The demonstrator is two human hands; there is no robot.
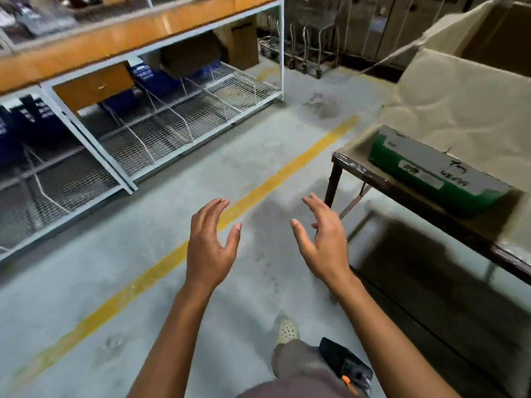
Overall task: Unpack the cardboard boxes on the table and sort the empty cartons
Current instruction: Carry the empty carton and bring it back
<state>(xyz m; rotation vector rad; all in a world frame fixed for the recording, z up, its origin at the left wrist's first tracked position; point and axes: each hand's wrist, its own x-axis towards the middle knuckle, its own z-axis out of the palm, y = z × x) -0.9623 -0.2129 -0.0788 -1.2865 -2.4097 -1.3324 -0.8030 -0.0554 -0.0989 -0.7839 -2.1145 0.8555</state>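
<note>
A person's left hand (211, 239) and right hand (321, 239) reach forward over a dusty grey concrete floor (115, 254), bare forearms extended. Each grip is empty, its fingers spread and lightly curved and its palm turned inward. At right, on a dark, worn-edged table (353, 167), a large cardboard box (459, 96) stands with its pale, stained flaps raised. Just in front of it lies a flat green carton (416, 179), its grey top bearing handwriting too blurred to read. Both sit well apart from the hands. A scuffed yellow line (258, 191) runs diagonally across the floor. At left is a white metal rack (178, 122) with wire-mesh bins and an orange wooden top. A cream perforated clog (287, 330) shows below.
</note>
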